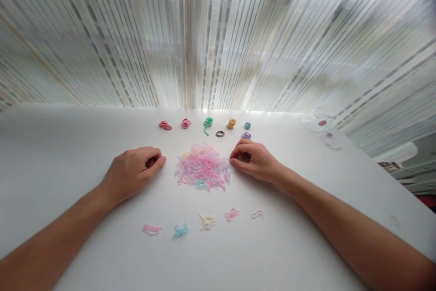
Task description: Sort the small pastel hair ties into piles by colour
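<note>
A heap of small looped plastic clips (203,167), mostly pink with some lilac, cream and pale blue, lies on the white table (85,245). My left hand (134,170) rests on the table left of the heap, fingers curled and thumb against the index finger; nothing shows in it. At the heap's right edge my right hand (254,159) is curled, thumb and index tips pinched together. Whether anything tiny is between them I cannot tell. Nearer me lie small groups: pink clips (151,229), blue clips (180,230), cream clips (207,220), more pink clips (231,214) and one single pink clip (256,214).
Behind the heap stand red coils (165,125), a pink coil (185,123), a green coil (207,123), a yellow coil (231,123), a blue coil (247,125), a purple coil (245,136) and a beaded ring (220,134). Clear plastic pieces (318,120) lie far right, before string curtains (190,36).
</note>
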Tool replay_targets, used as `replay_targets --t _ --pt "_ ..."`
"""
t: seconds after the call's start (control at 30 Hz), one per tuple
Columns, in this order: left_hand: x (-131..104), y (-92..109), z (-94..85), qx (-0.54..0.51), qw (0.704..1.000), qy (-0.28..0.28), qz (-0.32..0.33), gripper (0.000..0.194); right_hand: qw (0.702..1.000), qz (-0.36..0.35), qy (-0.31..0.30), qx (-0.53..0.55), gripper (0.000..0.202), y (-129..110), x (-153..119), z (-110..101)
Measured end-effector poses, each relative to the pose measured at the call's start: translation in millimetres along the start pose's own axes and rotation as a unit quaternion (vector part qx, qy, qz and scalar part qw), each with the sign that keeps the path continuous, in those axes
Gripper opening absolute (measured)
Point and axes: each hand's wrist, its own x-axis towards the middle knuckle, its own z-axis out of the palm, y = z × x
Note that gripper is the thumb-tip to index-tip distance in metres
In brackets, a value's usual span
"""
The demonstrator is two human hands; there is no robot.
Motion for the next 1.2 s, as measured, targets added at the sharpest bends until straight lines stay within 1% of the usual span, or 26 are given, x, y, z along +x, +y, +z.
replay_targets --t 0.27,0.37,0.6,0.97,1.2 --pt "0.7 -1.4 -0.2 0.007 1.0 -0.006 0.002 0.039 0.999 0.0 0.044 0.005 0.007 4.4 -0.7 8.8" --pt "0.7 -2.0 0.1 0.008 1.0 -0.006 -0.002 0.04 0.999 0.005 0.042 0.024 0.009 5.8 -0.1 7.3" --pt "0.3 -2.1 1.5 0.003 1.0 -0.005 -0.01 0.04 0.998 0.016 0.04 0.05 0.022 7.9 1.7 2.0" --pt "0.7 -0.6 0.5 0.008 1.0 -0.008 -0.01 0.041 0.998 0.022 0.035 0.053 0.02 7.0 1.6 1.8" --pt "1.0 -1.5 0.9 0.013 1.0 -0.004 -0.007 0.041 0.996 0.036 0.038 0.076 0.023 8.5 3.3 0.6"
